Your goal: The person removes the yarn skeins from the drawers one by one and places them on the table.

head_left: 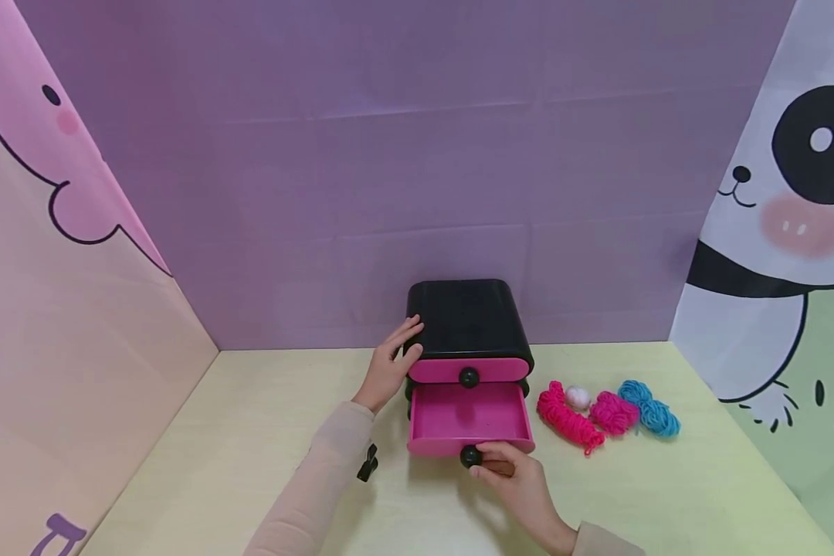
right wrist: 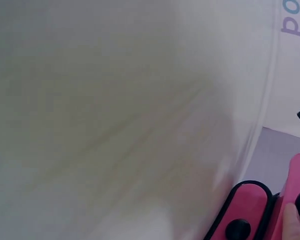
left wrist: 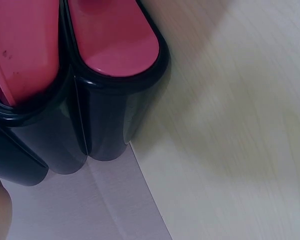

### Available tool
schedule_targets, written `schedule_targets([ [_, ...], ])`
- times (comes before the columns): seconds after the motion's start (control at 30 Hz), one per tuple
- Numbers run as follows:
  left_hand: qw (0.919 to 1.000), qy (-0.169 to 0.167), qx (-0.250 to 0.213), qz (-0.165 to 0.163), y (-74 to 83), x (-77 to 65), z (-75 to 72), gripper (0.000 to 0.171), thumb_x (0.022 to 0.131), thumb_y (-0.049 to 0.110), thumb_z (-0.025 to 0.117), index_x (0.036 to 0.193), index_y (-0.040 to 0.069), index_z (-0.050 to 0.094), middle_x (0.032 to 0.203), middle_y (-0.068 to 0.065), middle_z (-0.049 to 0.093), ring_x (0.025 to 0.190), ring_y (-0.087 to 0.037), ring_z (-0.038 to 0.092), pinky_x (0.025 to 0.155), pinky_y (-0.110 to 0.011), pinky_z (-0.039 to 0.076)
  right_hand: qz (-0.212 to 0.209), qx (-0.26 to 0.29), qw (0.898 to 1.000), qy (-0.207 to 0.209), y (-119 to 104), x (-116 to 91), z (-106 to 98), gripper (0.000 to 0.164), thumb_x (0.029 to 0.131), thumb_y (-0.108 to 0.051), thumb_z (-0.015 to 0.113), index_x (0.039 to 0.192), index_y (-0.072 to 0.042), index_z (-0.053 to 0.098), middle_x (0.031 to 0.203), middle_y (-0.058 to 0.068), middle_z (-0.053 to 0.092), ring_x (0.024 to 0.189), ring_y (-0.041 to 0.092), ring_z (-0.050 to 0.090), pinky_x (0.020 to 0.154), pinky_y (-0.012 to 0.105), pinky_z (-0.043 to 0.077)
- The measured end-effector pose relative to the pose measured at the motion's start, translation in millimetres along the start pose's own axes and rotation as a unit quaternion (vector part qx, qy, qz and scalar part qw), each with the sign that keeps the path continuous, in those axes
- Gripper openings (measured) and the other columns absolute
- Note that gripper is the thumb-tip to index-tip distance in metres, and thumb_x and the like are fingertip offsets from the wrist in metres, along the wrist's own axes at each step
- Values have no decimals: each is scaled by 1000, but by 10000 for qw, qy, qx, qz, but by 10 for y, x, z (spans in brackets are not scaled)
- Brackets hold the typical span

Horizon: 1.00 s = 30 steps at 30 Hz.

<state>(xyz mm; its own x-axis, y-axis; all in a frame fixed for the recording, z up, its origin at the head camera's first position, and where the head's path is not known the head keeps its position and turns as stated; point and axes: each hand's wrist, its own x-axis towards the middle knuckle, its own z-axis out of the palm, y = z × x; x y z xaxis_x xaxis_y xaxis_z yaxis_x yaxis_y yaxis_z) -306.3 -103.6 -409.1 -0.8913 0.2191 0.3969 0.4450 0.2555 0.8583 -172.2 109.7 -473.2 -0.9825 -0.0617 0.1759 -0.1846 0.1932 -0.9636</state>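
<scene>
A black drawer cabinet (head_left: 464, 316) with pink drawer fronts stands against the back wall. One pink drawer (head_left: 452, 413), below the top one, is pulled out and its bare floor shows. Thumb and fingers of my right hand (head_left: 517, 486) pinch this drawer's round black knob (head_left: 469, 456). My left hand (head_left: 389, 371) rests on the cabinet's left upper edge, fingers extended over the top. The top drawer (head_left: 431, 371) is closed. In the left wrist view, the bottom drawer (left wrist: 122, 45) sits closed beside the pulled-out one, with part of my left hand at the edge.
Right of the cabinet lie a bright pink yarn bundle (head_left: 570, 417), a small whitish ball (head_left: 578, 398), a magenta yarn bundle (head_left: 615, 413) and a blue one (head_left: 649, 409). A purple wall (head_left: 417, 170) closes off the back of the pale wooden table (head_left: 250, 448).
</scene>
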Motion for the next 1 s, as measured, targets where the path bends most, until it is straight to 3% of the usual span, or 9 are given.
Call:
schedule_targets([
  [0.17,10000,5,19,40,-10,2,5,42,94,25,51,135,16,47,147,6,34,140,-14,21,113,-45,19,15,3,10000,71,-49,14,4,31,73,-5,73,103,3,65,96,18,67,81,16,67,72,20,54],
  [0.47,9999,-7,-49,125,-13,0,0,42,94,26,51,135,16,48,147,6,34,140,-13,20,114,-44,19,-29,-239,9997,1,-98,47,-22,31,73,-9,74,101,1,67,90,16,69,75,9,66,68,15,52],
  [0.7,9996,-226,-124,-65,336,-99,-55,44,95,15,49,136,3,43,149,-7,30,141,-21,17,114,-45,16,-45,-307,9995,6,-104,69,-19,31,72,-8,75,100,2,67,90,17,69,75,11,66,68,16,53],
  [1.0,9998,-212,-39,-25,354,-112,-49,44,95,17,49,136,4,43,149,-6,31,141,-22,18,114,-45,18,84,-310,9992,229,-104,200,-7,30,73,-10,74,100,2,68,93,15,69,79,20,67,69,23,55],
])
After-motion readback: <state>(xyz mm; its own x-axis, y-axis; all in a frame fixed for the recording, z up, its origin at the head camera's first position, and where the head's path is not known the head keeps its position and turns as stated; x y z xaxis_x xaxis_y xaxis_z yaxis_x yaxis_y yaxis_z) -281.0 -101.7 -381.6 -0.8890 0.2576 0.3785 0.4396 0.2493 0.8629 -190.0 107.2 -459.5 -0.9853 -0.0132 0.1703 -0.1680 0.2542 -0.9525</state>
